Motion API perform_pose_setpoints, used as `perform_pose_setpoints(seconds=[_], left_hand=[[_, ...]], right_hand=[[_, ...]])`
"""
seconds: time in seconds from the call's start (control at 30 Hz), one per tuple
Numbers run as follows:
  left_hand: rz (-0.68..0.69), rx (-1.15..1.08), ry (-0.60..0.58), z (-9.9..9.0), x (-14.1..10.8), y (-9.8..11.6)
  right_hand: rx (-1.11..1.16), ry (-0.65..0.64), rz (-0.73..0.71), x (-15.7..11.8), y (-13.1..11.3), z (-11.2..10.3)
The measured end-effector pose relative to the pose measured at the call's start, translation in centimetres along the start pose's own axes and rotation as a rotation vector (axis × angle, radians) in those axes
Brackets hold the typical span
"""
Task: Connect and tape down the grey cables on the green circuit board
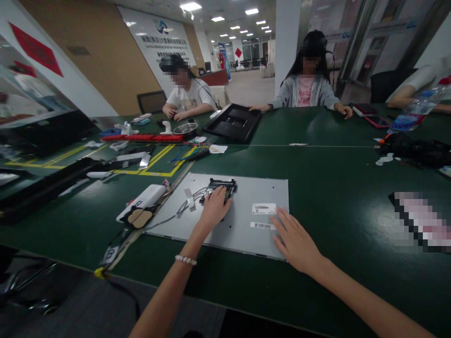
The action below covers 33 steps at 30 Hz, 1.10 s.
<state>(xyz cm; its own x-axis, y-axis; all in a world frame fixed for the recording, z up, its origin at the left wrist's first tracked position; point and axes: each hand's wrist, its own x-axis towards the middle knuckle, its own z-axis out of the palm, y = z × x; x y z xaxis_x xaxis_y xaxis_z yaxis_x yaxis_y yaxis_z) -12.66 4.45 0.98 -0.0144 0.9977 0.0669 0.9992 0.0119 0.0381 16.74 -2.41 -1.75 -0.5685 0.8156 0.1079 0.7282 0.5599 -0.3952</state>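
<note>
A flat grey metal panel lies on the green table in front of me, with two white labels near its right side. On its upper part sits a circuit board in a black frame, with thin grey cables running off to the left. My left hand rests over this board, fingers stretched across it and hiding much of it. Spread flat, my right hand touches the panel's right edge beside the barcode label. Nothing is held in my right hand.
A white device with a tan pad lies by the panel's left edge. Farther back are a black tray-like frame touched by a co-worker's hand, a metal bowl, and a red strip. A plastic bottle stands tilted at right.
</note>
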Motion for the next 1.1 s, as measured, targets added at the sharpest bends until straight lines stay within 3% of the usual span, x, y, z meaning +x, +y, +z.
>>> perform_pose_setpoints(seconds=[0.37, 0.53, 0.7, 0.9, 1.1], left_hand=[[-0.079, -0.008, 0.013, 0.5, 3.1, -2.6], [-0.080, -0.015, -0.022, -0.6, 4.1, -3.0], [-0.092, 0.029, 0.119, -2.5, 6.6, -1.3], [-0.140, 0.163, -0.020, -2.1, 10.3, 1.8], [-0.173, 0.171, 0.009, -1.7, 13.4, 2.9]], right_hand=[[0.016, -0.017, 0.011, 0.0, 0.1, 0.0], [0.016, -0.022, 0.019, 0.0, 0.2, 0.1], [0.014, -0.020, 0.023, 0.0, 0.0, 0.0], [0.011, 0.009, -0.004, 0.1, 0.1, 0.2], [-0.004, -0.003, 0.018, 0.1, 0.0, 0.0]])
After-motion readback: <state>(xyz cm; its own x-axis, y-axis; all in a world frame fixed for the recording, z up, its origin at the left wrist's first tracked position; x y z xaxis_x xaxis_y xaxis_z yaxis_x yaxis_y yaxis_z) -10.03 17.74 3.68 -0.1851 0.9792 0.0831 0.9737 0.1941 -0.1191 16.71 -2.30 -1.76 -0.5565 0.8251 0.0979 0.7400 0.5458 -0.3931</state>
